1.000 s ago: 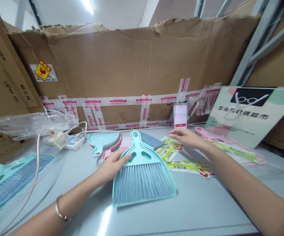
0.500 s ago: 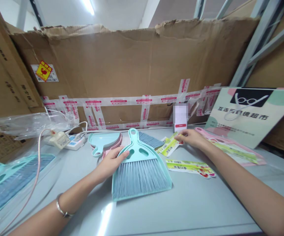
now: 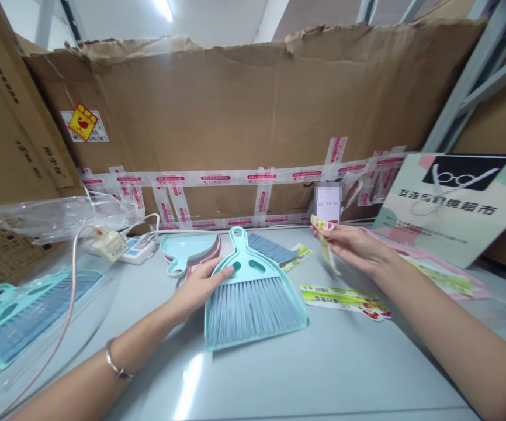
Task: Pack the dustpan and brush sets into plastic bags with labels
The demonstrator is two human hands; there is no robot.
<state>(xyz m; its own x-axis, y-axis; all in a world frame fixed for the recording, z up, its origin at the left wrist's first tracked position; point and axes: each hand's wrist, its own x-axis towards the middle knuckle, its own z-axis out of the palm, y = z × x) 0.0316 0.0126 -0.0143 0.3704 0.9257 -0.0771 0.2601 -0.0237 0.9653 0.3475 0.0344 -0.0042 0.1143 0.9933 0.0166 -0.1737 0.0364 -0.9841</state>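
My left hand (image 3: 205,285) grips the left edge of a light-blue dustpan (image 3: 302,310), with a matching brush (image 3: 248,310) nested in it, bristles toward me. Raised above the table, my right hand (image 3: 353,245) pinches a yellow-green printed card label (image 3: 324,224), seen nearly edge-on and blurred. Below that hand a similar card label (image 3: 345,300) lies flat. Behind the brush set, another label (image 3: 299,257) is partly covered by a loose blue-grey brush (image 3: 273,248). Left of these sit a blue dustpan (image 3: 189,248) and a pink one (image 3: 215,255) under it.
A bagged blue dustpan set (image 3: 29,310) lies at left beside a cable and power strip (image 3: 140,250). At right are a pink set (image 3: 476,287) with a label and a paper bag (image 3: 446,216). A phone (image 3: 328,202) leans on the big carton (image 3: 235,111) behind.
My right hand has lifted one card label off the table and turned it nearly edge-on. My left hand still holds the dustpan set, almost in the same place.
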